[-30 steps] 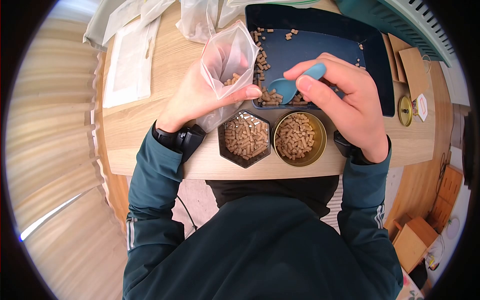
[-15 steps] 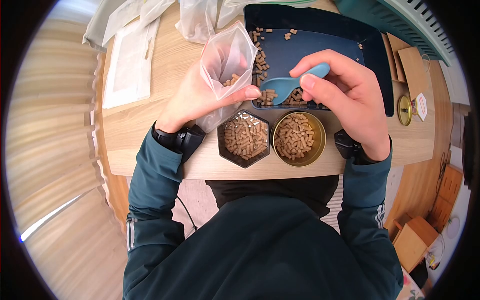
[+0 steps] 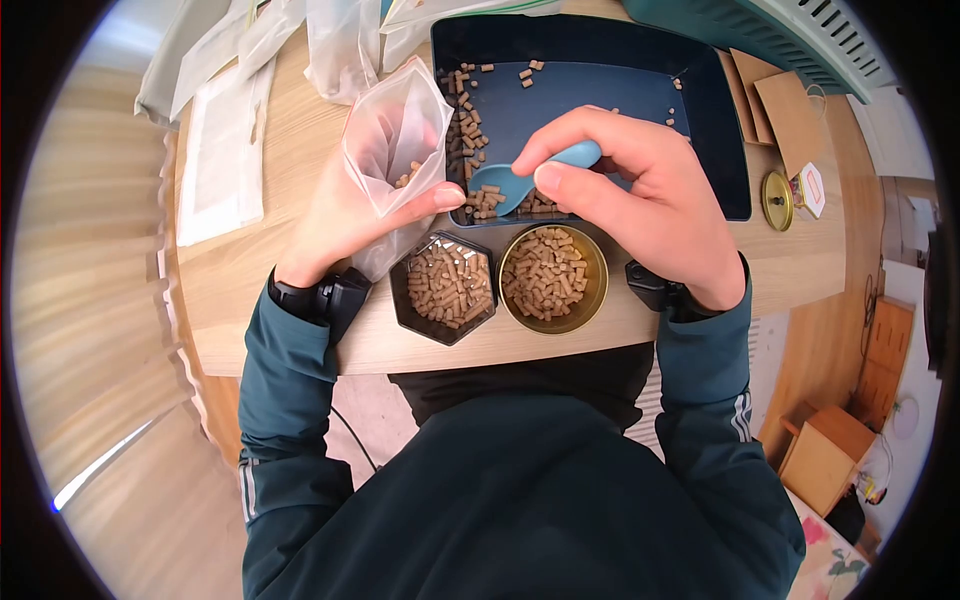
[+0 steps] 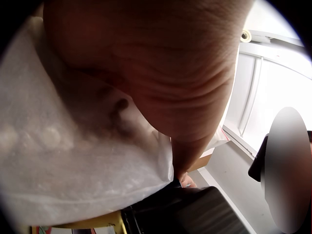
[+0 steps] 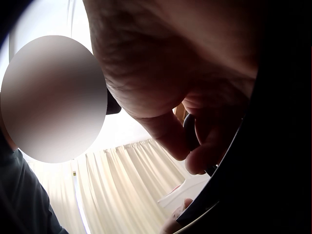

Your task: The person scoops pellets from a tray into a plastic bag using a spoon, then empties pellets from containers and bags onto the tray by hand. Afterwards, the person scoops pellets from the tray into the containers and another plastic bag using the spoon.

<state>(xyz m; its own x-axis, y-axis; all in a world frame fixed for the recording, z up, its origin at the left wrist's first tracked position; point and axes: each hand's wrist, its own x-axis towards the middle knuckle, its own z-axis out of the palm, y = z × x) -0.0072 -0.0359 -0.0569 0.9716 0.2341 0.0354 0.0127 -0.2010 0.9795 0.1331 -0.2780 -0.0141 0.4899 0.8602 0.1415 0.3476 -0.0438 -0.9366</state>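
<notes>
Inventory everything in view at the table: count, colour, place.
Table: one, light wood, centre
Tray: one, navy, table's far side
Open bag: one, translucent, left of tray
Spoon: one, blue, tray's nearer left corner
Hexagonal dish: one, dark, nearer than tray
Tin: one, gold, right of dish
Pellets: many, tan, in bag, tray, dish, tin
Lid: one, gold, right of tray
Unclear item: one, white-red, beside lid
Cardboard: count unclear, brown, right of tray
Slotted bin: one, teal, far right
Other bags: several, whitish, far left
Hands: two, left hand holding bag, right hand pinching spoon

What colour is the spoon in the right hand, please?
It is a smooth blue spoon, showing best in the head view.
</notes>
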